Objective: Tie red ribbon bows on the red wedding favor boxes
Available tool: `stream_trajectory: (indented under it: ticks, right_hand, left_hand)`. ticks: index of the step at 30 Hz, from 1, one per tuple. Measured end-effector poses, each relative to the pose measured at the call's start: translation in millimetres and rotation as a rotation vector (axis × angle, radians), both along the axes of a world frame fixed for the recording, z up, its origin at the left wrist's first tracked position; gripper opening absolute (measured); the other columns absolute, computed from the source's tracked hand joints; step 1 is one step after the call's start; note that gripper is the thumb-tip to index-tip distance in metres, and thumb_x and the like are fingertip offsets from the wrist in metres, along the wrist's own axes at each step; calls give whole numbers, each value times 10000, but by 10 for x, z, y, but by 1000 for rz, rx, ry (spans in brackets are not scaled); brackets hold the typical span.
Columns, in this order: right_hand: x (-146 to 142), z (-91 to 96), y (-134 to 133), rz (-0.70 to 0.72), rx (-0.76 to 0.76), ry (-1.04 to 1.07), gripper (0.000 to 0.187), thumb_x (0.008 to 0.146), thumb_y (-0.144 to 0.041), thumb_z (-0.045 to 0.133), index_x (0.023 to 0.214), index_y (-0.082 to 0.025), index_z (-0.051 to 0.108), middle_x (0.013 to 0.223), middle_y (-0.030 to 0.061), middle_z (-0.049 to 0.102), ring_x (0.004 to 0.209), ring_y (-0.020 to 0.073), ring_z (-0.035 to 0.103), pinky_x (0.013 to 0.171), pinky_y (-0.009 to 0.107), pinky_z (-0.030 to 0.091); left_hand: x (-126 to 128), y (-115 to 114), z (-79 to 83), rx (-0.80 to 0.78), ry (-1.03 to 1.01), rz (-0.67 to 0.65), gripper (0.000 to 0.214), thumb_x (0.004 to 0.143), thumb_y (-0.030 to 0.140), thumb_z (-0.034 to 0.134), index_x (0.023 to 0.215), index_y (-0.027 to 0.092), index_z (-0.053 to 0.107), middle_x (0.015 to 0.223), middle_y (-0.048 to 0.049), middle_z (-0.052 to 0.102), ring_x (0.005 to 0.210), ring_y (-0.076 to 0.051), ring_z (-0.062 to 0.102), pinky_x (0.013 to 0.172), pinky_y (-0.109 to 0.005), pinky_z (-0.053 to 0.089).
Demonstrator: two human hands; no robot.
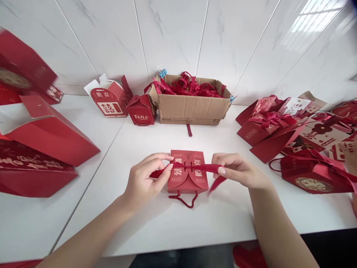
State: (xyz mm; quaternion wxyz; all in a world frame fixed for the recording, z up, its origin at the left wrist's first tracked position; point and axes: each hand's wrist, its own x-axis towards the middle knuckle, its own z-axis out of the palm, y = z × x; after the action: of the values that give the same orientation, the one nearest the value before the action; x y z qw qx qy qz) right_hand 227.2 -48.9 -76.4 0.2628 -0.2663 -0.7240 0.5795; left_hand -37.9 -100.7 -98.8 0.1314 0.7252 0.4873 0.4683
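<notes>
A small red gift box (180, 182) with pale printed characters lies on the white table in front of me, its curved flaps folded together on top. A dark red ribbon (205, 168) runs across the flaps and passes through the slots at the middle. My left hand (147, 175) pinches one end of the ribbon at the box's left edge. Off the right edge, my right hand (237, 169) pinches the other end between thumb and fingers, and a loose tail hangs below. A twisted red cord handle (192, 204) rests on the table at the box's near side.
A cardboard box (192, 108) full of red ribbons stands against the tiled wall, clips on its corners. Two upright gift boxes, one white-topped (108, 100) and one red (141, 110), stand beside it. Larger red boxes (55, 130) crowd the left; several ribboned boxes (315, 171) lie at right.
</notes>
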Motion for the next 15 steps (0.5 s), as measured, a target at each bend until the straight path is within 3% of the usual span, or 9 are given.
stream_trajectory:
  ticks: [4, 8, 11, 15]
  right_hand:
    - [-11, -17, -4, 30, 143, 97, 190, 897, -278, 583, 772, -201, 703, 972, 65, 573, 894, 157, 579, 804, 315, 496]
    - [-26, -40, 5, 114, 201, 153, 167, 893, -218, 582, 900, -246, 746, 1372, 73, 500, 1302, 253, 435, 1064, 424, 378]
    - [-53, -72, 4, 142, 188, 215, 228, 881, -192, 598, 1014, -309, 742, 1423, 37, 480, 1326, 269, 436, 1103, 463, 341]
    - [-134, -156, -8, 9, 133, 339, 188, 883, -251, 613, 968, -344, 753, 1288, 19, 609, 1212, 254, 557, 1045, 472, 423]
  left_hand:
    - [8, 13, -13, 76, 1, -17, 292, 817, 76, 592, 579, 173, 455, 836, -36, 704, 858, -139, 690, 655, -195, 517]
    - [10, 14, -35, 84, 9, -28, 284, 817, 62, 599, 593, 165, 459, 873, -35, 701, 857, -120, 681, 666, -179, 513]
    - [14, 3, -44, 77, 7, -28, 277, 819, 65, 600, 600, 165, 463, 887, -34, 699, 855, -115, 677, 664, -176, 510]
    - [15, -14, -53, 68, 7, -32, 267, 819, 64, 600, 607, 164, 470, 913, -38, 699, 842, -110, 672, 657, -174, 507]
